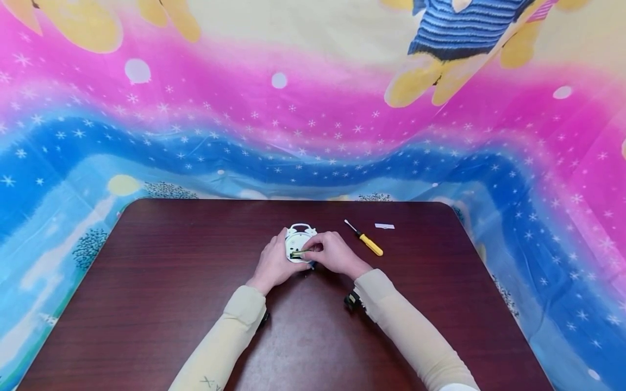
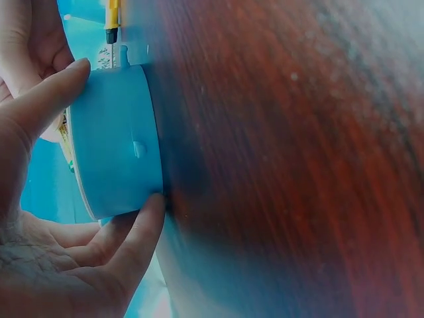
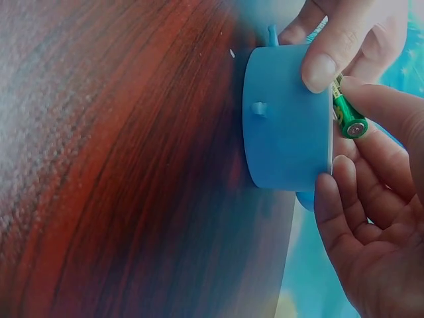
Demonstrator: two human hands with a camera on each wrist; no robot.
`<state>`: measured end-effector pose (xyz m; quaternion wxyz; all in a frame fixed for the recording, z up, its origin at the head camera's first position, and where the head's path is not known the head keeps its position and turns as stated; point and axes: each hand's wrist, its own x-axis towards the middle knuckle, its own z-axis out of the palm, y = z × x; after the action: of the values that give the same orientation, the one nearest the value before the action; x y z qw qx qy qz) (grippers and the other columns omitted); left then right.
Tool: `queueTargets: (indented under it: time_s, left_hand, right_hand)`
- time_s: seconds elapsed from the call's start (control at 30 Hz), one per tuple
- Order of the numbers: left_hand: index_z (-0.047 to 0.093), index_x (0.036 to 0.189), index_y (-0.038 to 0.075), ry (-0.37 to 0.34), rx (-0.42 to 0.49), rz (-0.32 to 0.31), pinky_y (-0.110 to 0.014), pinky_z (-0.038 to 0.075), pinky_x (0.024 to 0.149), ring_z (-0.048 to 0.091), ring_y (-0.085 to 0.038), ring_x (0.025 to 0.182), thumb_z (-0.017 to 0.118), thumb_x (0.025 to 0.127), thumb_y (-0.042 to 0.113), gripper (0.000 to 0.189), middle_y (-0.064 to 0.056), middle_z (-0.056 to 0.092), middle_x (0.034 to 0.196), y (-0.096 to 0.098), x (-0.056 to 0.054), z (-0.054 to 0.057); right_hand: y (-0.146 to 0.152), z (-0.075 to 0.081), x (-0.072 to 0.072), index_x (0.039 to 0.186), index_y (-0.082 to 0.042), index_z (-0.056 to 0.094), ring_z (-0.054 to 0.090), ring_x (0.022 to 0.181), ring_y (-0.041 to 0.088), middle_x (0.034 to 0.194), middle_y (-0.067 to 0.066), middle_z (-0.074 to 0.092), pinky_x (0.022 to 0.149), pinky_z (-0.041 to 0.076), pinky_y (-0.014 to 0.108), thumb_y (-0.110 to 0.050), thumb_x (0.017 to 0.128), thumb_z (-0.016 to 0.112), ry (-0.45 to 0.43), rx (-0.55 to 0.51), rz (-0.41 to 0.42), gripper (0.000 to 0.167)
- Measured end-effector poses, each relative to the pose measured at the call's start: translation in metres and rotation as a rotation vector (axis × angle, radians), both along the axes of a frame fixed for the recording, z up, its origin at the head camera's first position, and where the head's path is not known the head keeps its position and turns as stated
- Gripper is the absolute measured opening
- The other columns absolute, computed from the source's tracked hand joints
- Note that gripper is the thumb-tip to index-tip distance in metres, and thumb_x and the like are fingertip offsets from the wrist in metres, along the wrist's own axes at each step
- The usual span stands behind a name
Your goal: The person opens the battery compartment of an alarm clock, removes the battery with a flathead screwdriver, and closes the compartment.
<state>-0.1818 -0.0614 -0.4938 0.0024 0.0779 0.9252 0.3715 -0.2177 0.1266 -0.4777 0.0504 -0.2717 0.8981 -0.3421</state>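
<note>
An alarm clock point(image 1: 299, 240) lies face down on the table, its white back up and its two bells and handle toward the far side. In the wrist views its casing point(image 2: 119, 142) looks blue. My left hand point(image 1: 274, 263) grips the casing from the left, with thumb and fingers on opposite sides. A green battery point(image 3: 350, 118) sticks out at the back of the clock, over the dark battery slot in the head view. Thumb and fingers of my right hand point(image 1: 338, 254) pinch it, with other fingertips point(image 3: 326, 189) at the edge of the casing.
A screwdriver point(image 1: 370, 244) with a yellow and black handle lies right of the clock. Beyond it is a small white flat piece point(image 1: 384, 226). The dark red-brown table point(image 1: 161, 271) ends at a patterned cloth backdrop point(image 1: 313, 130).
</note>
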Motion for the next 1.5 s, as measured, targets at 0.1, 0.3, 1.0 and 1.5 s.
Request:
queueTargets:
  time_s: [0.1,0.3,1.0,1.5]
  left_hand:
    - [0.029,0.154,-0.009,0.003,0.001,-0.004,-0.053,0.041,0.103,0.05,-0.042,0.125,0.091,0.074,0.039,0.113,-0.028,0.049,0.141,0.0,0.0,0.0]
    - [0.03,0.154,-0.008,-0.007,0.012,-0.006,-0.053,0.041,0.104,0.049,-0.042,0.126,0.092,0.074,0.038,0.112,-0.028,0.049,0.142,-0.001,0.001,0.0]
    - [0.029,0.156,-0.006,-0.028,0.0,-0.005,-0.052,0.041,0.104,0.05,-0.041,0.126,0.092,0.073,0.038,0.112,-0.026,0.049,0.141,-0.002,0.0,0.0]
    - [0.029,0.156,-0.005,-0.029,0.014,-0.005,-0.052,0.04,0.105,0.05,-0.041,0.126,0.093,0.072,0.036,0.113,-0.026,0.05,0.14,-0.001,0.0,-0.001]
  right_hand:
    - [0.001,0.001,0.001,0.093,-0.016,0.08,0.061,0.077,0.005,0.082,-0.015,0.071,0.071,0.051,0.026,-0.021,0.088,0.083,0.001,-0.003,0.0,0.007]
    - [0.002,0.002,0.002,0.095,-0.016,0.08,0.061,0.076,0.007,0.084,-0.014,0.071,0.07,0.05,0.026,-0.019,0.089,0.082,0.018,-0.006,-0.002,0.007]
    - [0.018,-0.001,0.005,0.097,-0.02,0.081,0.059,0.076,0.009,0.088,-0.012,0.068,0.069,0.051,0.029,-0.02,0.088,0.083,0.028,-0.068,-0.069,0.009]
    - [0.035,0.0,0.008,0.099,-0.022,0.08,0.06,0.079,0.01,0.09,-0.012,0.068,0.071,0.052,0.03,-0.023,0.088,0.083,0.029,-0.105,-0.151,0.011]
